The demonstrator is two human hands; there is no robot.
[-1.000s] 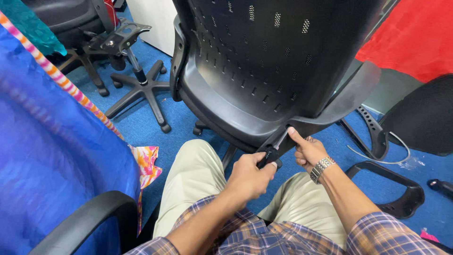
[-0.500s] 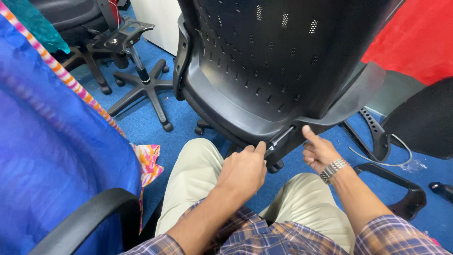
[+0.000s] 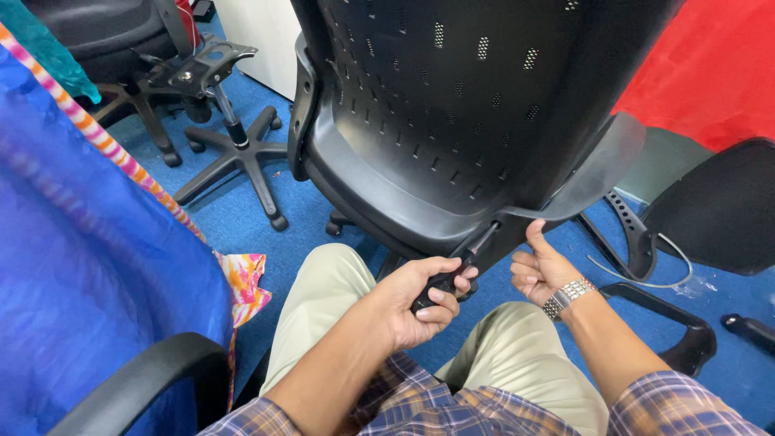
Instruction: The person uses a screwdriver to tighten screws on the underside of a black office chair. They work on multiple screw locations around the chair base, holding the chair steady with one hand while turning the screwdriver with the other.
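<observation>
A large black perforated chair back stands tilted in front of my knees. My left hand is closed around the black handle of a screwdriver whose shaft points up into the lower edge of the chair back. To the right of the tool, my right hand, with a metal watch on its wrist, has curled fingers and a raised thumb that touches the underside of the grey plastic piece on the chair back.
A black chair base with castors lies on the blue carpet at upper left. Blue cloth with a striped edge covers the left. A black armrest is at bottom left. Black chair parts and red cloth sit at right.
My left hand has shifted its grip lower on the screwdriver handle. My right hand has moved off the tool and now rests its thumb under the grey plastic piece.
</observation>
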